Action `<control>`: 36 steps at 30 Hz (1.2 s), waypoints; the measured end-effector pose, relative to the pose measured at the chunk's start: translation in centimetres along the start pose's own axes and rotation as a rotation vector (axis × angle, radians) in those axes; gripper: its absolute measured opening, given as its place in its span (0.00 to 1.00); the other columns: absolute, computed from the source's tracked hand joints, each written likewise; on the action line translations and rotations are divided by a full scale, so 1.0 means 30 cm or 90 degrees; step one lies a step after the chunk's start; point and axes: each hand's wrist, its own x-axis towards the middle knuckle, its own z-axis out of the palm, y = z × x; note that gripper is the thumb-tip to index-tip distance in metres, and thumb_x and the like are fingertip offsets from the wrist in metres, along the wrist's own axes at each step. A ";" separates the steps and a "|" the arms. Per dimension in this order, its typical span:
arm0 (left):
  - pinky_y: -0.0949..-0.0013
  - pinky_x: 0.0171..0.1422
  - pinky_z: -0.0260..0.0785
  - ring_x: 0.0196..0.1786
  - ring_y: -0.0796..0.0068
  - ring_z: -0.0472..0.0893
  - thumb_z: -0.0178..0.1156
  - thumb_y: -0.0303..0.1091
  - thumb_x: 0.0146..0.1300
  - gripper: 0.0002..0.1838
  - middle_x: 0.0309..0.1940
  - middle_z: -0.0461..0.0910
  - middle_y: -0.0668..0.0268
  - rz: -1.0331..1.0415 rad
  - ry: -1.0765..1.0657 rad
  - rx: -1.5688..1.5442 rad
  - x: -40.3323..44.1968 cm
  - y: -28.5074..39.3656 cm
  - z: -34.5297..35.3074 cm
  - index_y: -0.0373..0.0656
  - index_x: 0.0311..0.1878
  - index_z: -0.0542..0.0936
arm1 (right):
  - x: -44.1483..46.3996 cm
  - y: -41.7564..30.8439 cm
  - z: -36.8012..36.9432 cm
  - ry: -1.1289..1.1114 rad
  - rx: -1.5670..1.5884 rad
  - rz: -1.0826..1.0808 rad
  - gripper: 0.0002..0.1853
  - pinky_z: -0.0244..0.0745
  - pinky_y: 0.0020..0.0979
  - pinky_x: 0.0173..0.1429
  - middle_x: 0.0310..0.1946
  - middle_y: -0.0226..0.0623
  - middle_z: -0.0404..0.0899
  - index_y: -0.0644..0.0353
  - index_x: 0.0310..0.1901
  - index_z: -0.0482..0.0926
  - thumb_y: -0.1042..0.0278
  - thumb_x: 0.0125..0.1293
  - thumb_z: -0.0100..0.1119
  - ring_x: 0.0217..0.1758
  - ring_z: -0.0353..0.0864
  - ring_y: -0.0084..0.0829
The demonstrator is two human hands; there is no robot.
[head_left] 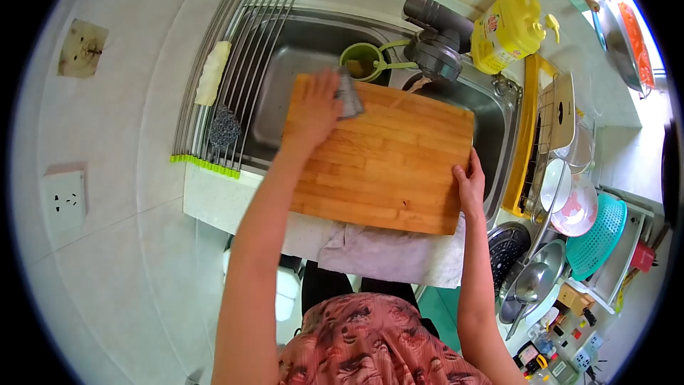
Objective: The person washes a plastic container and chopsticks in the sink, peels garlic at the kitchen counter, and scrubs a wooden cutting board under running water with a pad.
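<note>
A wooden cutting board (377, 164) lies tilted over the front of the sink, its lower edge near a pale cloth (363, 249) on the counter edge. My left hand (322, 103) presses a grey cloth (349, 96) onto the board's upper left corner; the fingers are slightly blurred, and part of the cloth is under them. At the board's right edge, my right hand (471, 184) grips it with the thumb on top and the other fingers around the side. Just beyond the board, a green dipper (361, 57) stands in the sink below the faucet.
A roll-up drying rack (246, 64) with a scouring pad (224, 128) and a pale sponge strip (213, 73) spans the sink's left side. A yellow detergent jug (507, 28) stands behind. Bowls (573, 203), a teal colander (598, 235) and pans crowd the right.
</note>
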 end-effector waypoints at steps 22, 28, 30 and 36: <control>0.53 0.83 0.47 0.81 0.55 0.55 0.48 0.45 0.75 0.31 0.80 0.55 0.57 0.136 -0.063 -0.058 -0.107 0.368 0.032 0.39 0.76 0.63 | 0.091 -0.109 0.088 0.003 -0.170 -0.052 0.35 0.73 0.37 0.65 0.65 0.51 0.73 0.61 0.70 0.69 0.71 0.61 0.68 0.64 0.76 0.46; 0.52 0.82 0.48 0.80 0.53 0.55 0.49 0.39 0.75 0.29 0.80 0.55 0.56 0.146 -0.147 -0.182 -0.309 0.329 -0.060 0.40 0.76 0.63 | 0.016 -0.248 0.267 -0.024 -0.299 -0.376 0.29 0.60 0.45 0.76 0.71 0.49 0.66 0.60 0.68 0.71 0.72 0.65 0.62 0.74 0.65 0.51; 0.50 0.82 0.47 0.81 0.52 0.55 0.50 0.38 0.75 0.28 0.80 0.56 0.56 0.032 -0.135 -0.295 -0.342 0.327 -0.115 0.41 0.75 0.64 | -0.001 -0.283 0.399 -0.109 -0.280 -0.392 0.27 0.55 0.48 0.79 0.74 0.45 0.64 0.59 0.68 0.71 0.69 0.67 0.59 0.78 0.60 0.47; 0.49 0.83 0.46 0.82 0.48 0.49 0.54 0.34 0.73 0.30 0.81 0.53 0.58 -0.121 -0.016 -0.063 -0.535 0.159 -0.118 0.42 0.76 0.63 | -0.079 -0.264 0.594 -0.207 -0.436 -0.536 0.24 0.51 0.49 0.80 0.75 0.38 0.65 0.52 0.69 0.72 0.66 0.71 0.53 0.81 0.56 0.40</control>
